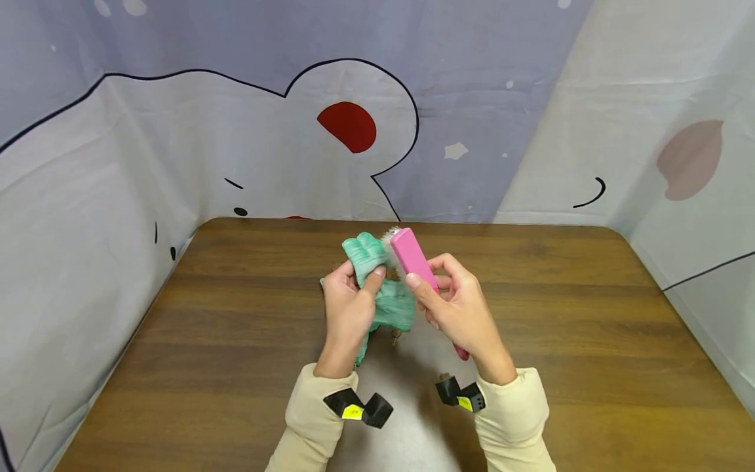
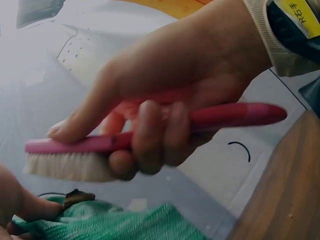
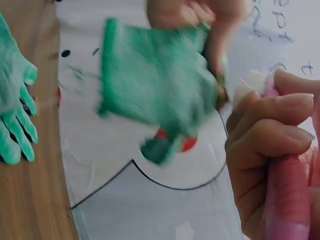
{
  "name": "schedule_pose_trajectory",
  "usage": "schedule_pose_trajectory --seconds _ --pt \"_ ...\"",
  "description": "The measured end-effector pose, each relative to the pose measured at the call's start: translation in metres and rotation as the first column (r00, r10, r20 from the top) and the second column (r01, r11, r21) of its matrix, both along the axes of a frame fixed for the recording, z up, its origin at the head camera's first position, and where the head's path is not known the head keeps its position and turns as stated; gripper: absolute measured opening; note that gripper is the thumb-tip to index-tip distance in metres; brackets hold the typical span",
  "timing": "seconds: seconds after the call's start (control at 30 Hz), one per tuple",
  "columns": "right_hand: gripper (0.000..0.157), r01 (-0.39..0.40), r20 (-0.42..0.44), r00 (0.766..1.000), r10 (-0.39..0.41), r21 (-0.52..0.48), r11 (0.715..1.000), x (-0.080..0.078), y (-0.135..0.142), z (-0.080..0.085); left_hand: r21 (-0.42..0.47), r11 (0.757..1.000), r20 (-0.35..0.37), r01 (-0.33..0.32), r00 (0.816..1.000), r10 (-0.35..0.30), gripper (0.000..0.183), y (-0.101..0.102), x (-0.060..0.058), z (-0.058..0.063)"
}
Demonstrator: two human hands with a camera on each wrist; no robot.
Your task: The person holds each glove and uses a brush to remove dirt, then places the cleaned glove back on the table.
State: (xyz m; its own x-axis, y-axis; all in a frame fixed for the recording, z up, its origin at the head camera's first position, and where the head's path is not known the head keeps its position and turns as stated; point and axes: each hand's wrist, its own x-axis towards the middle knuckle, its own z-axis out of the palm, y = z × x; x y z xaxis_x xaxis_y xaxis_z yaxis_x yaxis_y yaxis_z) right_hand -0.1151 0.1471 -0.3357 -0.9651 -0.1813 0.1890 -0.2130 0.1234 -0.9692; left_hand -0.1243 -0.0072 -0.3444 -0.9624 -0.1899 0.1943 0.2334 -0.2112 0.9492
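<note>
At twelve o'clock over the surface point(image 1: 590, 328), the left grip point(image 1: 349, 311) pinches a green glove point(image 1: 396, 305), the right grip point(image 1: 463, 311) clasps a pink brush point(image 1: 413, 254), brushing apparently unfinished.

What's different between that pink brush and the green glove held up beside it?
The pink brush is slim and straight; the green glove is bunched and bent. The brush has pale bristles, whereas the glove is soft-looking fabric. The right hand grips the brush, the left hand the glove. Both are held above the table.
</note>
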Motion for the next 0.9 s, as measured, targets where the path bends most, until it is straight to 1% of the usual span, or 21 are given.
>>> schedule_pose_trajectory --seconds 0.1,0.2,0.3,0.43,0.53,0.63,0.73,0.8,0.9 --pt "0.024 0.043 -0.058 0.998 -0.040 0.052 0.998 0.000 -0.007 -0.003 -0.011 1.000 -0.003 0.012 1.000 -0.012 0.017 0.003 0.002 0.000" --pt "0.025 0.076 -0.098 0.993 -0.063 0.138 0.987 0.000 -0.009 -0.005 0.037 0.999 0.024 -0.021 1.000 0.020 0.016 0.003 0.002 0.001" --pt "0.027 0.064 -0.101 0.994 -0.043 0.205 0.977 0.001 -0.009 -0.006 0.146 0.987 0.051 -0.060 0.997 0.053 0.018 0.000 0.000 0.002" --pt "0.030 0.034 -0.085 0.996 -0.013 0.252 0.967 0.001 -0.007 -0.006 0.279 0.958 0.066 -0.065 0.997 0.048 0.022 -0.004 -0.001 0.003" --pt "0.030 0.025 -0.082 0.997 -0.003 0.273 0.962 0.000 -0.004 -0.007 0.331 0.941 0.077 -0.072 0.996 0.049 0.025 -0.007 -0.002 0.003" --pt "0.030 0.016 -0.079 0.997 0.009 0.301 0.954 -0.002 0.001 -0.007 0.346 0.933 0.080 -0.095 0.994 0.071 0.026 -0.009 -0.004 0.004" --pt "0.029 0.003 -0.058 0.998 0.016 0.319 0.948 -0.003 0.007 -0.007 0.339 0.935 0.080 -0.107 0.993 0.085 0.026 -0.009 -0.004 0.005" --pt "0.029 -0.004 -0.032 0.999 0.014 0.312 0.950 -0.003 0.010 -0.006 0.330 0.939 0.069 -0.093 0.995 0.074 0.026 -0.009 -0.004 0.005" --pt "0.028 -0.020 0.021 1.000 0.015 0.259 0.966 -0.003 0.015 -0.006 0.273 0.959 0.060 -0.071 0.997 0.057 0.025 -0.009 -0.004 0.005"
